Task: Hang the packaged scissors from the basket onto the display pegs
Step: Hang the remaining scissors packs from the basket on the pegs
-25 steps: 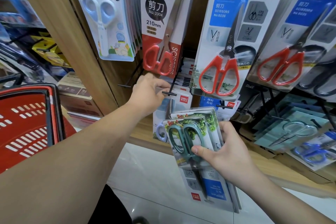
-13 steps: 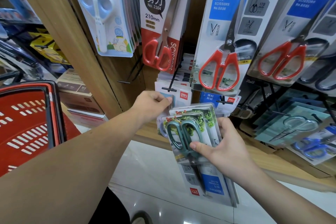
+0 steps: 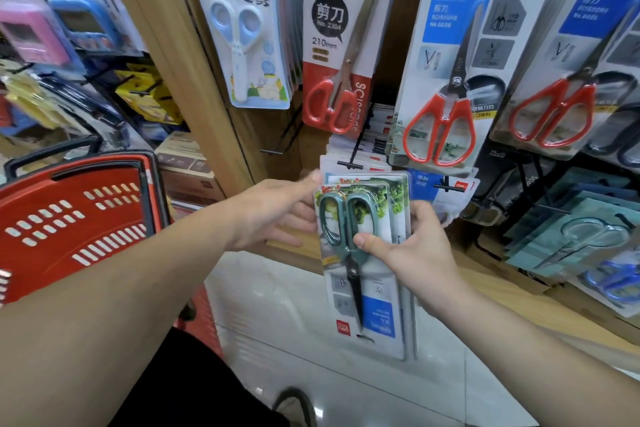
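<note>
Left hand (image 3: 270, 215) drops from the peg (image 3: 350, 163) to the scissors packs (image 3: 363, 291) just below, its grip unclear in the blur; right hand (image 3: 415, 253) clasps them, so hanging probably comes next.

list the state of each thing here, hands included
stack of green-handled packaged scissors, off the pegs, handles up
right hand, grips the stack, thumb on the front pack
left hand, fingers loose, thumb at the stack's top left corner
black wire peg above the stack, tip bare
red plastic basket, inside not visible
red-handled scissors pack with blue label, hanging on its peg
</note>
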The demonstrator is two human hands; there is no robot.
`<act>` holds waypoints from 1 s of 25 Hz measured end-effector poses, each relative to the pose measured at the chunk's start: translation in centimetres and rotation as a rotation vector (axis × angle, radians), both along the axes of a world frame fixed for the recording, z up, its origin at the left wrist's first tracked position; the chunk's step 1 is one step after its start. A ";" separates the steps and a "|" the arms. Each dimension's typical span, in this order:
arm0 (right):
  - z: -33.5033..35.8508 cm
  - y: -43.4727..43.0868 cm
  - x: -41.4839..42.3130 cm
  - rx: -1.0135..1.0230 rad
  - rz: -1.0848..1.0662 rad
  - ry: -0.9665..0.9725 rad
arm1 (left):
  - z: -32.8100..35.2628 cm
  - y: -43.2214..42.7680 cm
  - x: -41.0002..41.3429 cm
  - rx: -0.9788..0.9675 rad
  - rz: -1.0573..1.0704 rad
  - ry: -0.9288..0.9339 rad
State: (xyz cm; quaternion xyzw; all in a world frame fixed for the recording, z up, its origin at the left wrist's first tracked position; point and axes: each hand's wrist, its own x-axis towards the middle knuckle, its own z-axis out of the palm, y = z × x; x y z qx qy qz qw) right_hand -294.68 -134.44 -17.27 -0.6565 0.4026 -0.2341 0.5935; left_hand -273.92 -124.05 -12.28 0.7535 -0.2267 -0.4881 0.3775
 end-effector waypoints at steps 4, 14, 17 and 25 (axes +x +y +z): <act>0.7 2.1 2.5 0.147 0.020 -0.120 | 0.7 2.0 -0.2 -0.151 0.107 -0.055; 0.4 4.2 5.1 0.211 0.042 -0.178 | -1.1 5.8 2.2 -0.057 -0.256 0.029; 0.6 4.2 4.4 0.348 0.106 -0.236 | -0.6 6.9 2.0 -0.113 -0.225 0.061; 2.3 3.9 -0.2 0.432 0.223 -0.178 | 0.7 6.6 -0.5 -0.202 -0.250 0.012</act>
